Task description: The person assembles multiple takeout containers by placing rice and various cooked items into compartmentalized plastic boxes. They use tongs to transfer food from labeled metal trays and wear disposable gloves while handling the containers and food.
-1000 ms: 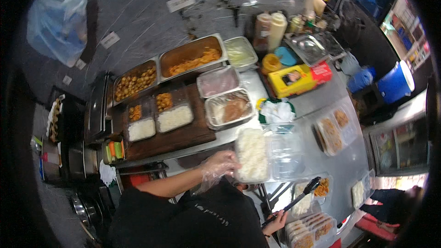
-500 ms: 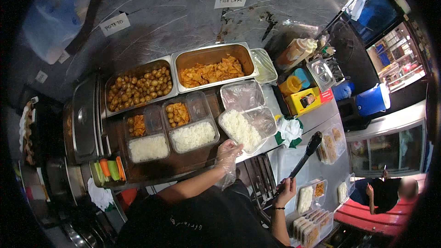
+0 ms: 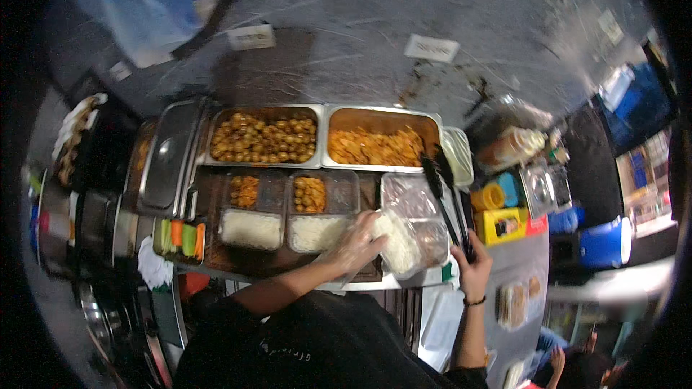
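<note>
My left hand (image 3: 358, 246), in a clear plastic glove, grips the left edge of a clear plastic food container (image 3: 432, 238). White rice (image 3: 396, 243) fills its left near section; the other sections hold no food. My right hand (image 3: 472, 268) is bare and closed around black tongs (image 3: 448, 205). The tongs' jaws point away from me and stand apart, at the right end of a steel pan (image 3: 328, 137) of orange-coated food pieces (image 3: 376, 148). Two more containers on the left hold rice (image 3: 251, 229), small potatoes and orange pieces; my left hand partly covers the nearer one.
A steel pan of small round potatoes (image 3: 264, 137) stands at the back left. A tub of cut vegetables (image 3: 179, 238) sits at the front left. Sauce bottles (image 3: 512, 145) and a yellow box (image 3: 501, 225) stand right. A person's arm (image 3: 557, 366) shows at lower right.
My right hand has raised the tongs from the lower right to beside the orange food pan. My left hand stays at the rice container. The whole view has turned and shifted.
</note>
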